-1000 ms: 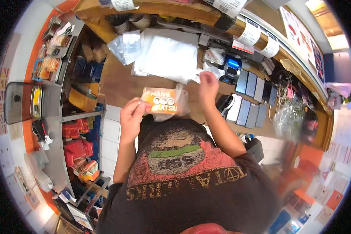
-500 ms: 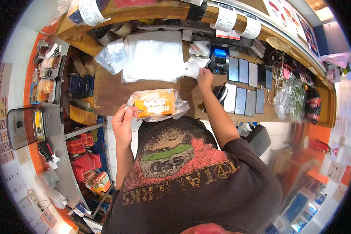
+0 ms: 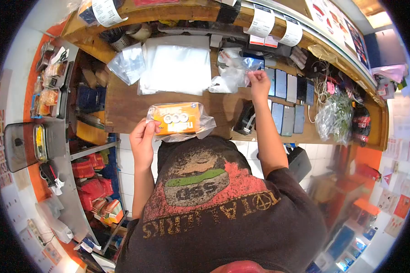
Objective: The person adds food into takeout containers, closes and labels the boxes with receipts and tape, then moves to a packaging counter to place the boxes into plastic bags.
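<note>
Box (image 3: 180,119), inside clear bag (image 3: 208,125), is over table's (image 3: 221,105) near edge; left hand (image 3: 143,136) pinches it at eight o'clock. At two, right hand (image 3: 259,84) pinches thin plastic (image 3: 233,78), partly hiding printer (image 3: 259,58). Sheets (image 3: 180,66) lie at twelve; phones (image 3: 287,120), beside right forearm (image 3: 272,141), at three.

Brown wooden table (image 3: 232,107): white sheets (image 3: 180,68) (stacked flat), phones (image 3: 280,85) in two rows.
</note>
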Demonstrator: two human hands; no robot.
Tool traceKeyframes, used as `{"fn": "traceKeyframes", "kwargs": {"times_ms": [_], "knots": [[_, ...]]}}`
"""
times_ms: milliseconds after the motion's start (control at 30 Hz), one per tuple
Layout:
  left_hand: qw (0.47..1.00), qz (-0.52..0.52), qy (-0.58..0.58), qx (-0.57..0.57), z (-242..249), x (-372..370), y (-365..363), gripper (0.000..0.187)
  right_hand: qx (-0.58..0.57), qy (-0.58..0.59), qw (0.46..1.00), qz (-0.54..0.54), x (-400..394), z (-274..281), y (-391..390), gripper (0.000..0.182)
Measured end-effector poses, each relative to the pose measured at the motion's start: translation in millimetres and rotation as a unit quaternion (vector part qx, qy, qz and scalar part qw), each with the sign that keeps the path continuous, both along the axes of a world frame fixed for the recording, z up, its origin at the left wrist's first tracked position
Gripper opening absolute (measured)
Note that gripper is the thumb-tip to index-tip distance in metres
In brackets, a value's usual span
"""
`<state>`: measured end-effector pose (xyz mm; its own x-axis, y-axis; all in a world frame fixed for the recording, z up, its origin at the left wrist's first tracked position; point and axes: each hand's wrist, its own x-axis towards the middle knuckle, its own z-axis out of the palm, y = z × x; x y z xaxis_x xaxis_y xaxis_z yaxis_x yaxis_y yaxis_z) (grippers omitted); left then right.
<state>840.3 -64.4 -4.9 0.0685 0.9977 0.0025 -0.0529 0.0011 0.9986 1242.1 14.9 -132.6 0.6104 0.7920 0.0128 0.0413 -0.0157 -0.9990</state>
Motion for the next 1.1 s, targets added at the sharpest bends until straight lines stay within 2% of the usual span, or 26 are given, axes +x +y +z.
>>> {"fn": "traceKeyframes", "kwargs": {"times_ms": [33, 100, 167, 233, 300, 367, 433, 467, 500, 533, 567, 700, 767, 833, 900, 1033, 1100], "knots": [[1.0, 0.001, 0.004, -0.002, 0, 0, -1, 0.022, 0.059, 0.093, 0.994, 0.005, 1, 9, -1, 0.01], [1.0, 0.004, 0.006, -0.004, -1, 0, -1, 0.022, 0.035, 0.11, 0.993, 0.015, 5, 27, -6, 0.01], [1.0, 0.013, 0.006, -0.013, -2, -1, -1, 0.023, 0.053, 0.186, 0.981, 0.033, 9, 38, -9, 0.009], [1.0, 0.016, 0.007, -0.014, -3, -2, -1, 0.023, 0.064, 0.175, 0.981, 0.047, 15, 32, -12, 0.006], [1.0, 0.018, 0.008, -0.015, -3, -3, 0, 0.023, 0.064, 0.249, 0.966, -0.017, 14, 32, -18, 0.011], [1.0, 0.016, 0.009, -0.007, -2, -3, 1, 0.023, 0.049, 0.256, 0.965, 0.004, 22, 6, -16, 0.015], [1.0, 0.016, 0.006, -0.01, -4, -4, 1, 0.022, -0.125, 0.203, 0.968, 0.075, 24, -19, -16, 0.017], [1.0, 0.015, 0.002, -0.013, -5, -4, 1, 0.022, -0.103, 0.21, 0.969, 0.075, 14, -45, -12, 0.02], [1.0, 0.015, 0.002, -0.013, -4, -3, 1, 0.022, -0.211, -0.012, 0.977, 0.023, 2, -74, -6, 0.02], [1.0, 0.014, 0.0, -0.014, -4, -3, 0, 0.022, -0.214, -0.16, 0.964, 0.001, -10, -89, -4, 0.018], [1.0, 0.014, -0.003, -0.013, -4, -2, 1, 0.022, -0.213, -0.305, 0.928, -0.021, -20, -97, -1, 0.017], [1.0, 0.018, 0.003, -0.016, -1, -4, -1, 0.022, -0.261, -0.35, 0.897, -0.065, -43, -97, 14, 0.02], [0.999, 0.025, 0.02, -0.006, 0, -6, -2, 0.023, -0.249, -0.303, 0.899, -0.195, -46, -114, 17, 0.022], [0.999, 0.034, 0.021, -0.007, -1, -7, -1, 0.023, -0.287, -0.271, 0.905, -0.16, -48, -99, 11, 0.025], [0.999, 0.04, 0.021, -0.015, -3, -8, -3, 0.024, -0.23, -0.266, 0.924, -0.153, -47, -93, 1, 0.026], [0.999, 0.036, 0.017, -0.028, -6, -7, 1, 0.024, -0.228, -0.263, 0.929, -0.125, -40, -83, -9, 0.025], [0.999, 0.027, 0.016, -0.027, -6, -6, 3, 0.024, -0.211, -0.19, 0.952, -0.115, -35, -79, -13, 0.021]]}}
